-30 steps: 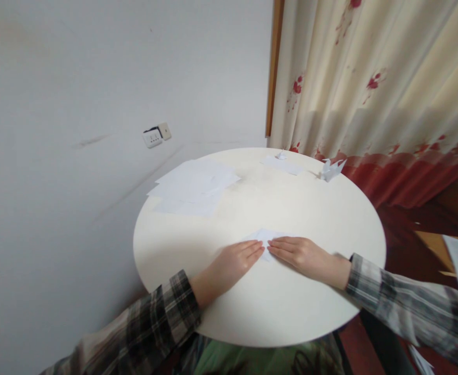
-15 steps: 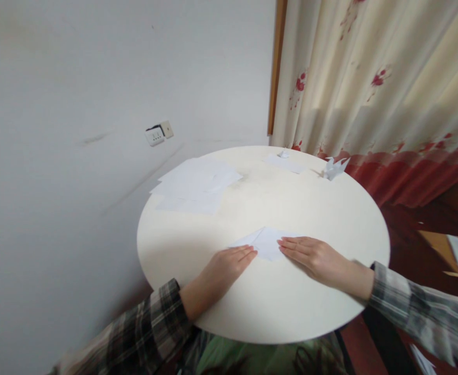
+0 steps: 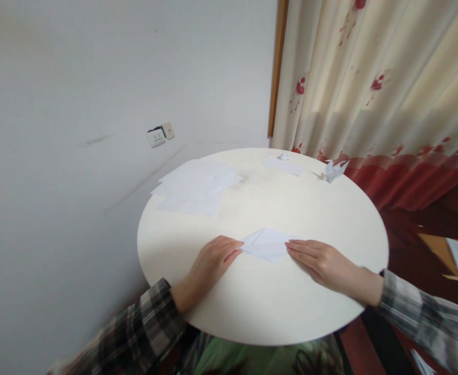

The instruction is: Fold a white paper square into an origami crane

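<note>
A folded paper (image 3: pixel 266 246), smooth, white and roughly diamond-shaped with straight creases, lies on the near part of the round white bench (image 3: pixel 276 307). The left hand (image 3: pixel 209 264) has its grip pinched on the left tip. The right hand (image 3: pixel 322 263) lays straight fingers on the other end; its thumb is hidden, so that grip's closure cannot be told. Behind lie thin loose sheets (image 3: pixel 195 179) and an angular paper crane (image 3: pixel 333 171).

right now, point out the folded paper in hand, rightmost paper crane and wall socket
Folded paper (image 3: pixel 268 247): head view, its middle
Paper crane (image 3: pixel 332 172): head view, its body
Wall socket (image 3: pixel 156 138): head view, its faceplate
</note>
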Demonstrator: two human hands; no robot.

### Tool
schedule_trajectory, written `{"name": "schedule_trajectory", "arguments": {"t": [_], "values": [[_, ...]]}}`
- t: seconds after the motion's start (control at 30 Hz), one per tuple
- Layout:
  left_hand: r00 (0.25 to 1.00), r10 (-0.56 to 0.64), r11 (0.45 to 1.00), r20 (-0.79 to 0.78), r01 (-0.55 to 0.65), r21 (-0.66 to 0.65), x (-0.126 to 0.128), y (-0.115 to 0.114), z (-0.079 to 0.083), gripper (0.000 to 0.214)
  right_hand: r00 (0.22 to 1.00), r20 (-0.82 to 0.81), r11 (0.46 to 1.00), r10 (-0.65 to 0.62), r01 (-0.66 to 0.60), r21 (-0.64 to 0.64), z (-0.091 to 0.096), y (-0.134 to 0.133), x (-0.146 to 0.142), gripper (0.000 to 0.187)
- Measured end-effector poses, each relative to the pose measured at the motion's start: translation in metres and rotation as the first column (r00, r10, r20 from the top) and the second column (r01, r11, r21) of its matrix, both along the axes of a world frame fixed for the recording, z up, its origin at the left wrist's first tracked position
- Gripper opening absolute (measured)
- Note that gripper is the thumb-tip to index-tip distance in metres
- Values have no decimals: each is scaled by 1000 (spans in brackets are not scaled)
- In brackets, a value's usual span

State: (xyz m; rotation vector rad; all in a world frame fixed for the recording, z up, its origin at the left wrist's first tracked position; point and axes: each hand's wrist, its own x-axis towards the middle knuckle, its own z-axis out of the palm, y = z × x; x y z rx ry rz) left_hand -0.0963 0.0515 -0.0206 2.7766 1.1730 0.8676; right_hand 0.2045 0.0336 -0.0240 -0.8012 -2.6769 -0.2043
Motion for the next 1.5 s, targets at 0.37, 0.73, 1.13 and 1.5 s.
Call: {"name": "schedule_trajectory", "arguments": {"t": [0.37,0.73,1.13,1.5], "values": [[954,-193,978,-228,167,-127,-5,6,14,18,1000,25,1000,9,-10,23,4,0,0,36],[909,-169,984,-382,131,-124,-12,-3,17,19,1000,13,1000,-7,7,13,3,-1,1,36],[968,-64,988,-243,28,-149,-28,-8,8,21,1000,-15,1000,-4,4,1,0,-1,0,37],[985,171,984,-37,-169,47,-33,-7,-3,20,1000,-11,1000,-1,2,22,1,-1,0,36]]}}
